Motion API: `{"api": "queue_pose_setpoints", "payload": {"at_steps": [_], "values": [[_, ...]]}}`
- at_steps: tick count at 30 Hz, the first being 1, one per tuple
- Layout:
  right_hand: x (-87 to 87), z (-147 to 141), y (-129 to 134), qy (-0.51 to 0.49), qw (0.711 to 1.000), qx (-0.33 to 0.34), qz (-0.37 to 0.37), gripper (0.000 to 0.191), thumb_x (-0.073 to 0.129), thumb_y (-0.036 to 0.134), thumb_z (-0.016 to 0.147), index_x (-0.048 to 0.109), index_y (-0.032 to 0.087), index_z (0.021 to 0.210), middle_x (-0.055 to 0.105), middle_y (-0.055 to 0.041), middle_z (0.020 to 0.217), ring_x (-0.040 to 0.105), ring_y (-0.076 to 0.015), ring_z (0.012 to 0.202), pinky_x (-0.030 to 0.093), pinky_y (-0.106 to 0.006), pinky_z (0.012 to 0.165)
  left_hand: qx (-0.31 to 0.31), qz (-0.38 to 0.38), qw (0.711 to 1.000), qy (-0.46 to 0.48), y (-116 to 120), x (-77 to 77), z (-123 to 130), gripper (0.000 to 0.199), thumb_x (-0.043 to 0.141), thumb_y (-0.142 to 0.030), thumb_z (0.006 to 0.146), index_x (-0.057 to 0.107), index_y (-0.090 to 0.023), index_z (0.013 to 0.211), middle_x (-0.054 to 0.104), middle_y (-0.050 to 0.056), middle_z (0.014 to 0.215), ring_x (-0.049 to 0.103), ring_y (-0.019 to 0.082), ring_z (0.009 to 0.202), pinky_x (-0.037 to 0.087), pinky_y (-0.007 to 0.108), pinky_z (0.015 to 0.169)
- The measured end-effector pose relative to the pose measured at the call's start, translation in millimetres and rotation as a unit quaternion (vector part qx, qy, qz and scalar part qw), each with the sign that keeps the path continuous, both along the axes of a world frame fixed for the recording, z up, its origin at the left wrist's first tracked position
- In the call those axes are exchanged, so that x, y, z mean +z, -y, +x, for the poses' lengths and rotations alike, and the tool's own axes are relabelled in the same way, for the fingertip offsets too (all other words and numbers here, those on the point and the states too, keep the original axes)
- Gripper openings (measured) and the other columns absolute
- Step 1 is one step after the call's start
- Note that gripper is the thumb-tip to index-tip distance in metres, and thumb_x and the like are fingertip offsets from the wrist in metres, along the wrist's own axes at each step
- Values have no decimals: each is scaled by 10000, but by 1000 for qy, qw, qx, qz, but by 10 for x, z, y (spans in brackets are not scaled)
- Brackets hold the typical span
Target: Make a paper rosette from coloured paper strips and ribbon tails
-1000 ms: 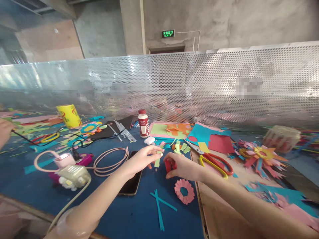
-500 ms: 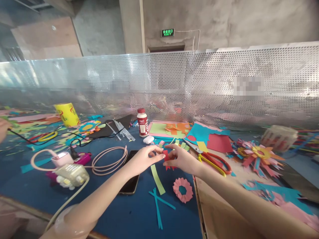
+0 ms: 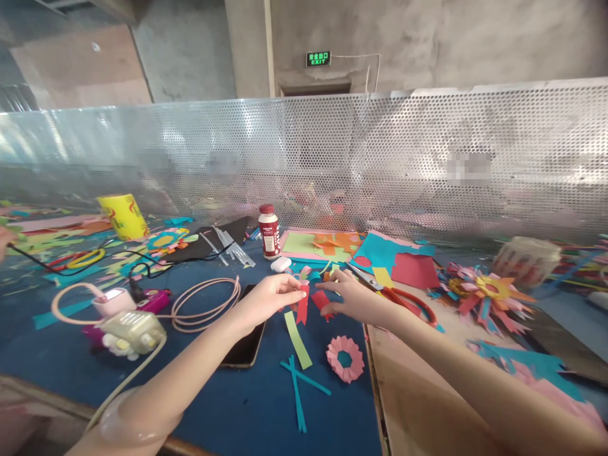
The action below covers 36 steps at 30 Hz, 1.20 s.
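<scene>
My left hand [image 3: 273,296] pinches a red paper strip [image 3: 302,306] with a notched lower end, held upright between thumb and fingertips. Just to the right, a second red paper strip [image 3: 322,305] is close by my right hand [image 3: 350,296], whose fingers are spread; the thumb tip is at the strip's edge, and I cannot tell whether it touches. Below my hands are a light green paper strip [image 3: 298,341], crossed blue paper strips [image 3: 296,392] and a pink pleated paper ring [image 3: 345,360] with a blue centre.
Scissors [image 3: 408,301] rest beyond my right wrist. A phone [image 3: 247,345] is under my left forearm, near a coiled cable [image 3: 204,307] and a plug adapter [image 3: 133,329]. A bottle [image 3: 269,234] stands behind; a perforated metal panel [image 3: 408,158] closes the back. Paper flowers [image 3: 494,291] lie right.
My hands, close together around red paper before, have moved apart. The left keeps one red strip, while the right has opened beside the other. The view has shifted slightly.
</scene>
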State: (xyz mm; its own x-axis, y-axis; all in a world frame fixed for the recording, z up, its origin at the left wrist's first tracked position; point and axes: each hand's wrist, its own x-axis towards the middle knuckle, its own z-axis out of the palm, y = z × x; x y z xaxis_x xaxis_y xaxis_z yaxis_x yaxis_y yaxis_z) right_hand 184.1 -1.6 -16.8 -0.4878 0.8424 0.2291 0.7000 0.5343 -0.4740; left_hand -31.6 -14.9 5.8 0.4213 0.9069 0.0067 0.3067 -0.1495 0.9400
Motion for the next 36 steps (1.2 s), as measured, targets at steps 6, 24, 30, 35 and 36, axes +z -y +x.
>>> {"api": "queue_pose_setpoints", "payload": {"at_steps": [6,24,30,35,36], "values": [[-149,-20,-31,60,998,-5,-3,508,674,526,682,636,288,1129,459,-74,952,425,-274,965,389,-410,859,-11,-13,1000,-4,9,5,-2,236,625,-350,745,596,-154,873,627,3,704,543,126,641,332,225,539],[387,89,641,-54,996,-3,-73,444,602,363,781,513,310,1213,606,32,686,560,-122,576,421,-224,511,-121,-23,992,-5,126,25,11,220,666,-292,724,548,-201,885,647,-21,696,588,140,658,399,242,615],[249,297,1387,32,981,-71,-180,395,640,309,734,587,404,1113,653,37,737,570,-148,615,398,-237,527,-289,-74,951,-77,259,64,57,156,715,-308,684,658,-187,764,689,14,745,639,166,721,472,261,669],[243,273,1576,83,972,-55,-213,316,645,158,679,670,336,939,683,35,783,578,-155,659,404,-211,549,-353,-52,928,-103,281,10,84,202,710,-338,695,709,-218,857,719,24,811,662,186,780,491,269,712],[252,264,1579,83,972,-60,-211,278,629,180,700,672,326,933,681,33,758,572,-152,637,396,-209,534,-352,-38,929,-109,277,0,87,202,705,-336,701,711,-221,867,721,25,817,663,185,782,487,260,707]]}}
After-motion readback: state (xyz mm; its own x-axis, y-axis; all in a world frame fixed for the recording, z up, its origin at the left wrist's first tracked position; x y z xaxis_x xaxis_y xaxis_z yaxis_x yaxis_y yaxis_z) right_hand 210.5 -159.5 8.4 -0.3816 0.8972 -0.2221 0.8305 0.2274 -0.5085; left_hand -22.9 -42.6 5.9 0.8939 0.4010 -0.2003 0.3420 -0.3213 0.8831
